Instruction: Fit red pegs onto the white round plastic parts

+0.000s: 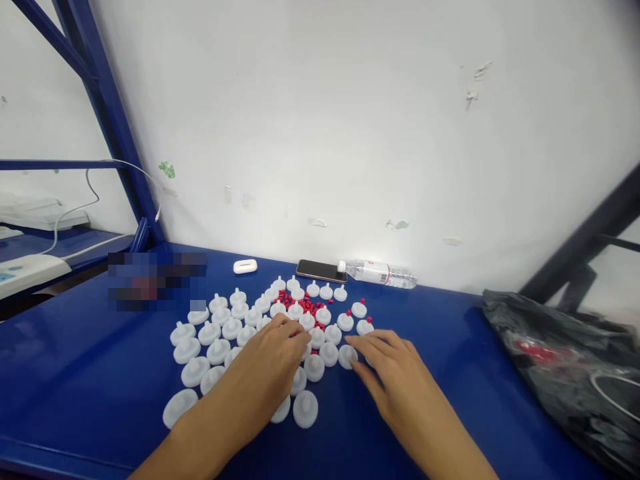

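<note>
Many white round caps with short upright nozzles (305, 408) are spread over the blue table (400, 440). Among them lies a pile of small red tips (307, 305). My left hand (280, 343) reaches over the caps beside the pile, its fingers bent together; what they hold, if anything, is hidden. The thumb and fingers of my right hand (387, 363) close around a white nozzle cap (348, 357) at the right edge of the group. Just beyond that hand, a few white caps carry red tips (369, 320) on their nozzles.
Along the wall lie a white earphone case (245, 267), a phone (321, 271) and a clear plastic bottle (383, 273) on its side. A black plastic bag (565, 360) occupies the right end. Blue metal frame posts (103, 113) rise at the left.
</note>
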A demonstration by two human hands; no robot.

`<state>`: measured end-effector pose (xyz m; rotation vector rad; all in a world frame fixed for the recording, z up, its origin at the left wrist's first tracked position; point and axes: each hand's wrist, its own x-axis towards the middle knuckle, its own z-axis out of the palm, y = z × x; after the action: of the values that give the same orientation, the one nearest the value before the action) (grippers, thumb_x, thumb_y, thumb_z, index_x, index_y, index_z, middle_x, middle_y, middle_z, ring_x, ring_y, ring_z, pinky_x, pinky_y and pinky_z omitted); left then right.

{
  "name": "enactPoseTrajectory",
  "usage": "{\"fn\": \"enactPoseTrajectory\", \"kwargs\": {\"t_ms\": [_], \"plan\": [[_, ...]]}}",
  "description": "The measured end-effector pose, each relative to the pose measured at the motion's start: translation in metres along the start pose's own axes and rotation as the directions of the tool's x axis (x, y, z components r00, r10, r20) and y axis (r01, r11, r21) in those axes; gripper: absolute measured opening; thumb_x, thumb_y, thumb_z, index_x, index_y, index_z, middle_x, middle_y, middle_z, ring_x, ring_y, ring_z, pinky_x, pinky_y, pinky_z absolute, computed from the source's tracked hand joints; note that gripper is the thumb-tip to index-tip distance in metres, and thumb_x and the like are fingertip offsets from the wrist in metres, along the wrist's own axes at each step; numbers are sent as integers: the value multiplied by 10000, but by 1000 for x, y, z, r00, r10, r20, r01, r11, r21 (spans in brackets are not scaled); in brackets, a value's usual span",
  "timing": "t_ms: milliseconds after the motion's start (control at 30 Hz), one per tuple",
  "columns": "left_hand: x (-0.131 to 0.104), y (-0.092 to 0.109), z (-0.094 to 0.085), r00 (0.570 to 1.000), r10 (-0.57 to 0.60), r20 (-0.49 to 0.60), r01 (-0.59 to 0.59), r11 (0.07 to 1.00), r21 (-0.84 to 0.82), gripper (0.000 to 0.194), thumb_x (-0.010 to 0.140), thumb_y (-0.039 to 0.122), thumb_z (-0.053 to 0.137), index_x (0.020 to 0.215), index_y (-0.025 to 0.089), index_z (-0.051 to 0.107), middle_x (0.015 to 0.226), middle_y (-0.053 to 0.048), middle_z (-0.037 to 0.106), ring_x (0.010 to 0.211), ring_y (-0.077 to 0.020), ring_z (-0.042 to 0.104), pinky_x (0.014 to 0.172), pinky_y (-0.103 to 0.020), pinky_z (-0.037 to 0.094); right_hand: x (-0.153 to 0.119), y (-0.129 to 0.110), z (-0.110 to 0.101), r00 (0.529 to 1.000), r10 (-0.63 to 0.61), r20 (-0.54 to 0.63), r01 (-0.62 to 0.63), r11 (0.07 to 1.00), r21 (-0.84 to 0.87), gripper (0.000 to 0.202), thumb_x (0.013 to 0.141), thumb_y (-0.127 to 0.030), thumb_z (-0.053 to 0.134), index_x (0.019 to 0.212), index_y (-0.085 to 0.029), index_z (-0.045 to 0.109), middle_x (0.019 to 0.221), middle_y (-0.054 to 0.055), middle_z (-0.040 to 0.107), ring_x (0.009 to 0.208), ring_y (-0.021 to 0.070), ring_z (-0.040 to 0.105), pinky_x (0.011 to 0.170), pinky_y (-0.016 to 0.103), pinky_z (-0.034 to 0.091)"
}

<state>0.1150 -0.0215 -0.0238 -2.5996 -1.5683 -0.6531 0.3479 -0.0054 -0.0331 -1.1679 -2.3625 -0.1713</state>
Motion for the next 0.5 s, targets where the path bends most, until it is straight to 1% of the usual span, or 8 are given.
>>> {"fn": "enactPoseTrajectory", "kwargs": {"t_ms": [67, 167, 267, 333, 400, 500], "plan": [[1, 0, -3, 999, 1, 33, -3, 999, 47, 292, 955, 52, 446, 955, 172, 713, 916, -74, 696, 961, -225, 611, 840, -339, 510, 1, 0, 0, 999, -31, 36, 31, 999, 18, 277, 945, -134, 620, 1199, -210, 696, 1082, 58, 763, 1054, 267, 666, 868, 427, 525], [1, 0, -9, 998, -24, 61, 18, 996, 92, 296, 970, 65, 443, 882, 173, 705, 867, -70, 691, 908, -224, 613, 795, -329, 496, 2, 2, -2, 999, -19, 31, 18, 999, 37, 225, 953, -121, 598, 1094, -234, 731, 983, 31, 770, 992, 241, 686, 857, 398, 497], [1, 0, -17, 990, -83, 112, 66, 986, 152, 312, 972, 60, 446, 813, 165, 693, 850, -76, 694, 879, -244, 622, 776, -358, 488, 2, 3, -4, 1000, -12, 19, 11, 998, 55, 197, 952, -114, 594, 982, -244, 739, 910, 5, 760, 925, 212, 695, 850, 371, 474], [0, 1, -21, 984, -106, 142, 77, 979, 191, 331, 971, 50, 435, 799, 159, 696, 846, -83, 699, 876, -259, 626, 777, -381, 486, 1, 1, -5, 1000, 7, 12, -8, 997, 72, 174, 942, -120, 619, 950, -248, 736, 890, -7, 753, 898, 207, 695, 844, 370, 465], [0, 5, -24, 988, -87, 126, 61, 978, 200, 340, 975, 54, 421, 826, 158, 710, 862, -87, 704, 899, -260, 626, 813, -396, 491, 1, -2, -6, 999, 35, 3, -35, 995, 93, 154, 932, -128, 642, 960, -250, 732, 896, -10, 751, 893, 213, 690, 848, 384, 458], [-1, 12, -22, 997, -32, 73, 22, 991, 135, 303, 988, 119, 437, 903, 166, 725, 925, -90, 701, 960, -263, 612, 898, -435, 492, 1, -6, -6, 999, 51, 4, -51, 992, 115, 141, 927, -130, 648, 958, -243, 727, 909, -2, 750, 895, 223, 685, 859, 402, 453]]}}
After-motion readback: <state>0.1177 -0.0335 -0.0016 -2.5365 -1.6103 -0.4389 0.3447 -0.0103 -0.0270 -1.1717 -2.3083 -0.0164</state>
